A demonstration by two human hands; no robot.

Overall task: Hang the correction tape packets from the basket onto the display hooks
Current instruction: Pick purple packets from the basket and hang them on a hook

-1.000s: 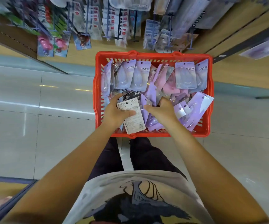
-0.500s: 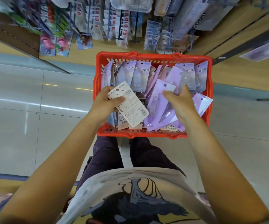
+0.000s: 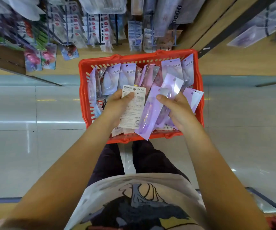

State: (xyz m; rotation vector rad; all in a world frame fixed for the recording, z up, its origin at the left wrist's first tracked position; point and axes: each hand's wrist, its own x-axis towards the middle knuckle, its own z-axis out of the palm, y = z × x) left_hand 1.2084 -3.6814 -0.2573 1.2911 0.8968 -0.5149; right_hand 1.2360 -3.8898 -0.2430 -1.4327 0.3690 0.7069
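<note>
Two hands: raised over a red basket [image 3: 82, 90] on a shop floor, each gripping correction tape packets.
Left hand [image 3: 117, 103]: thumb pressed across the top of a white-backed packet [image 3: 132, 110], printed side up, fingers curled behind it; more packets stacked underneath, number unclear.
Right hand [image 3: 178, 108]: fingers and thumb curled round a fan of purple packets [image 3: 152, 117], hang-holes pointing away, lowest corner reaching past the basket's near rim.
Basket contents: many loose purple packets [image 3: 127, 75], some leaning upright along the far wall, others lying flat; near part hidden behind both hands and the held packets.
Display hooks [image 3: 100, 30]: straight ahead beyond the basket, on a wooden-backed rack, already crowded with hanging carded goods [image 3: 105, 35]; blurred, labels unreadable.
Left of rack: pink carded items [image 3: 39, 58] hanging low.
Right: wooden shelving [image 3: 233, 60] with a dark rail and more blurred purple packs [image 3: 248, 37].
Floor: glossy pale tiles [image 3: 34, 146].
Foreground: dark trousers [image 3: 110, 161] and printed grey shirt [image 3: 142, 201] beneath the forearms.
</note>
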